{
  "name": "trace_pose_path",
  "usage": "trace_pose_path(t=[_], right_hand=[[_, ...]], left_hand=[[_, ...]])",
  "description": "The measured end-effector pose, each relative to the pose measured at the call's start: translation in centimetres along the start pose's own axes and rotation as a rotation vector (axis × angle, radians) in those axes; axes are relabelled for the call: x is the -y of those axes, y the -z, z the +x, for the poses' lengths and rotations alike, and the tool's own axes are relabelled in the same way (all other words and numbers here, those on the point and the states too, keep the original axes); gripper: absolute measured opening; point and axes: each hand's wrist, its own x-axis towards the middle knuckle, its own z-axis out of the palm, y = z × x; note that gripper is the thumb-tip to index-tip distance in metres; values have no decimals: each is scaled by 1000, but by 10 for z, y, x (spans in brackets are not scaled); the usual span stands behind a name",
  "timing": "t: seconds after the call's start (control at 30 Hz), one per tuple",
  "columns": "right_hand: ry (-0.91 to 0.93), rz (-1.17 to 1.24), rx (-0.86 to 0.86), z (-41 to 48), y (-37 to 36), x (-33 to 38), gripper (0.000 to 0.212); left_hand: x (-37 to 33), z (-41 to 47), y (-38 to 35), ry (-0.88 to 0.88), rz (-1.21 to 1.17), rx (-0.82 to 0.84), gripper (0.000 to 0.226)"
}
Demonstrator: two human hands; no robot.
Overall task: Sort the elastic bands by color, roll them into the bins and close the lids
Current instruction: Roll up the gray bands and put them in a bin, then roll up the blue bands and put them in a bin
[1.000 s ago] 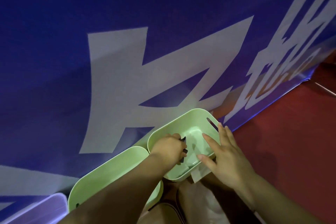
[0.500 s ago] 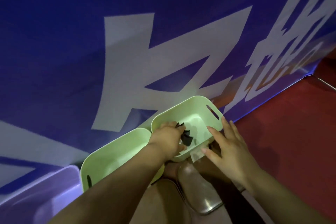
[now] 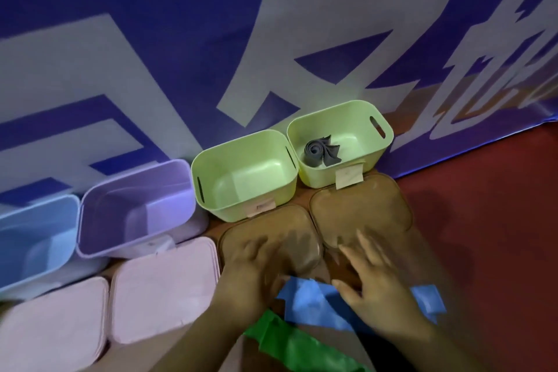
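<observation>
A rolled dark grey band lies inside the right green bin. The left green bin, the purple bin and the blue bin hold nothing I can see. A blue band and a green band lie on the floor near me. My left hand hovers with spread fingers over the left brown lid, blurred by motion. My right hand is spread above the blue band, next to the right brown lid. Neither hand holds anything.
Two pink lids lie flat in front of the purple and blue bins. A blue banner with white characters stands behind the bins. Red floor stretches to the right.
My left hand has let go of the grey band in the right green bin. Both hands have drawn back toward the bands on the floor. My view has dropped, showing all the bins.
</observation>
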Motion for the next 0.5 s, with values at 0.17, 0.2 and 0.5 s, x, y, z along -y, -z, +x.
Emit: trace_pose_path(t=[0.17, 0.2, 0.5], right_hand=[[38, -9, 163, -31, -36, 5, 68], [40, -20, 173, -33, -41, 5, 67], [74, -168, 266, -35, -74, 11, 57]], left_hand=[[25, -53, -36, 101, -33, 53, 70], [28, -56, -42, 99, -7, 68, 70], [33, -76, -75, 201, 53, 102, 70]])
